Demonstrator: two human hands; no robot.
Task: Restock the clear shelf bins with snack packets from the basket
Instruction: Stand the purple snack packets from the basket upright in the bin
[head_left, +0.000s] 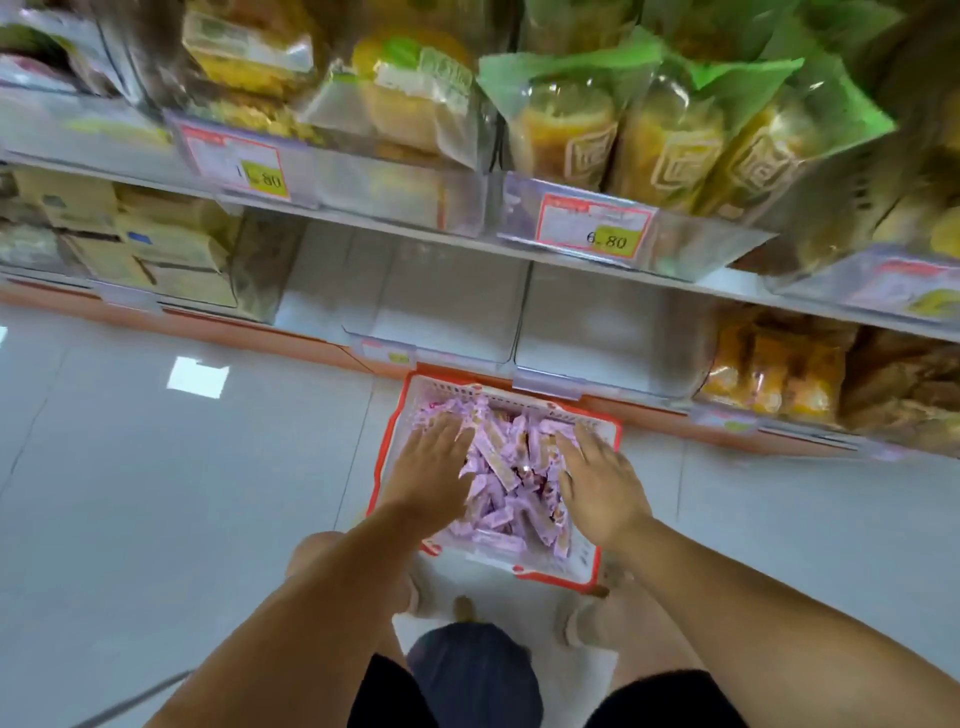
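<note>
Head view: at the bottom of the frame are the person's dark shorts and bent knees, and two bare forearms reach up from there toward the centre. The left hand (434, 467) lies palm down over the left side of the basket (388, 441), its grip apart, fingers straight and spread. The right hand (597, 488) lies the same way over the right side, grip apart too and holding nothing. Between and under them is a heap of purple packets (511, 467) that fills the basket; blur hides whether the fingertips press into them. The basket, white mesh with a red rim, stands on the pale tiled floor (156, 467) just in front of the lowest shelf. Directly above it in the frame are two clear bins (447, 306) side by side, with no packets in them. A bin of orange bags (779, 369) is at their right and stacked boxes (156, 244) at their left. In the upper part of the frame, the next shelf carries green-topped bags (670, 140) behind a price tag (592, 228).
</note>
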